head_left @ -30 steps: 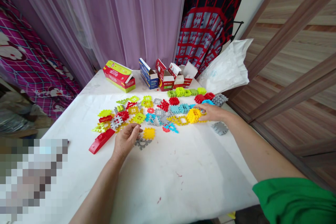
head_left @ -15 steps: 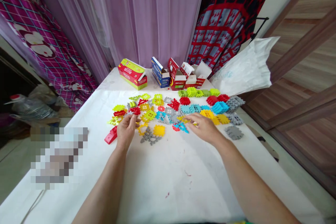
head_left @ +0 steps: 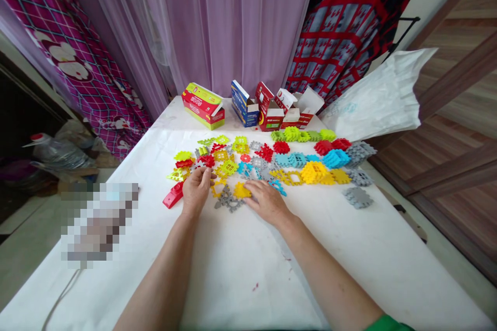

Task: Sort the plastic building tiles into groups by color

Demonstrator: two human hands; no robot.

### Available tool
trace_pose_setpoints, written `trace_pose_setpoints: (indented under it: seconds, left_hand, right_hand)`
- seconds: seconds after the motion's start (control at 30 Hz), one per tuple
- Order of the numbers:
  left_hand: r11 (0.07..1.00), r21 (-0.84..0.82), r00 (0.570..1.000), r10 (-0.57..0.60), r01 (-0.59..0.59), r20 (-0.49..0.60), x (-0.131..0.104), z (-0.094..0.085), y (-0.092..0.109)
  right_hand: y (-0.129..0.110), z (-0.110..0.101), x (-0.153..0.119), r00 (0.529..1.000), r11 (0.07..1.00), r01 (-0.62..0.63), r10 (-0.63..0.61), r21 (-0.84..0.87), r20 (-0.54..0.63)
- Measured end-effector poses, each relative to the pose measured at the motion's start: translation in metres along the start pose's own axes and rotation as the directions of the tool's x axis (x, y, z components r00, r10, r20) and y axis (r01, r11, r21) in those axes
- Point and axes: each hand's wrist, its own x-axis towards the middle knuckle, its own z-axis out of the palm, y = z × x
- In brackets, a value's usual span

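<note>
My right hand (head_left: 266,200) grips the right edge of a yellow square interlocking tile (head_left: 241,191) between thumb and fingers. Just left of it, my left hand (head_left: 196,190) is closed with its fingers curled; whatever they may hold is hidden. A red toothed piece (head_left: 207,160) lies right beyond the left fingertips. Below the yellow tile are grey notched pieces (head_left: 229,200). A blue piece (head_left: 278,186) shows partly behind the right hand. To the left of my left hand lies a red whistle-like block (head_left: 173,195).
Stacked yellow tiles (head_left: 313,171), blue tiles (head_left: 336,158), grey tiles (head_left: 360,153) and green tiles (head_left: 292,134) line the right and back. Behind stand a red-and-green box (head_left: 202,106), a blue box (head_left: 244,104) and open red boxes (head_left: 269,108). A white bag (head_left: 376,95) leans at the right.
My right hand has moved left from the blue piece and taken hold of the yellow square tile. My left hand stays near the red piece. The whole view has shifted slightly.
</note>
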Motion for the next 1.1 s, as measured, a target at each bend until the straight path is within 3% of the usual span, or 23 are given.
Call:
trace_pose_setpoints:
  seconds: [0.13,0.27,0.33,0.4,0.47,0.53,0.6,0.67,0.73,0.8,0.93,1.1]
  left_hand:
    - [0.998,0.056,0.999,0.018,-0.021,0.05,-0.004,0.005,-0.002]
    - [0.974,0.17,0.982,0.129,-0.152,0.137,-0.011,0.007,0.001]
    - [0.937,0.229,0.953,0.217,-0.264,0.211,-0.015,0.008,0.005]
    - [0.917,0.251,0.928,0.232,-0.309,0.293,-0.021,0.011,0.009]
    - [0.933,0.238,0.912,0.168,-0.27,0.375,-0.027,0.016,0.01]
    - [0.962,0.186,0.888,0.099,-0.201,0.449,-0.031,0.021,0.008]
    - [0.986,0.106,0.874,0.059,-0.125,0.482,-0.034,0.026,0.006]
    - [0.998,0.049,0.88,0.0,-0.027,0.475,-0.035,0.03,0.007]
    - [0.997,0.021,0.881,-0.081,0.08,0.467,-0.036,0.031,0.011]
    - [0.987,0.001,0.869,-0.141,0.159,0.475,-0.038,0.032,0.018]
    - [0.974,-0.034,0.823,-0.169,0.223,0.542,-0.047,0.036,0.028]
    - [0.977,-0.068,0.708,-0.1,0.204,0.699,-0.066,0.044,0.029]
  right_hand:
    - [0.003,0.007,-0.001,0.995,0.999,-0.021,0.023,0.027,-0.097]
    - [0.007,0.008,-0.004,0.941,0.955,-0.22,0.261,0.199,-0.215]
    - [0.009,0.007,-0.005,0.882,0.861,-0.325,0.426,0.392,-0.204]
    - [0.008,0.007,-0.005,0.83,0.696,-0.384,0.548,0.607,-0.103]
    - [0.007,0.008,-0.004,0.805,0.535,-0.399,0.593,0.745,0.006]
    - [0.006,0.009,-0.003,0.805,0.47,-0.398,0.591,0.788,0.054]
    - [0.004,0.007,-0.005,0.82,0.517,-0.382,0.571,0.766,0.024]
    - [0.002,-0.002,-0.008,0.866,0.662,-0.322,0.495,0.677,-0.072]
    - [-0.001,-0.015,-0.013,0.922,0.838,-0.22,0.345,0.499,-0.173]
    - [-0.005,-0.028,-0.019,0.963,0.951,-0.139,0.194,0.275,-0.185]
    - [-0.011,-0.045,-0.03,0.989,0.993,-0.118,0.118,0.008,-0.092]
    - [-0.008,-0.057,-0.048,0.979,0.981,-0.193,0.194,0.021,-0.058]
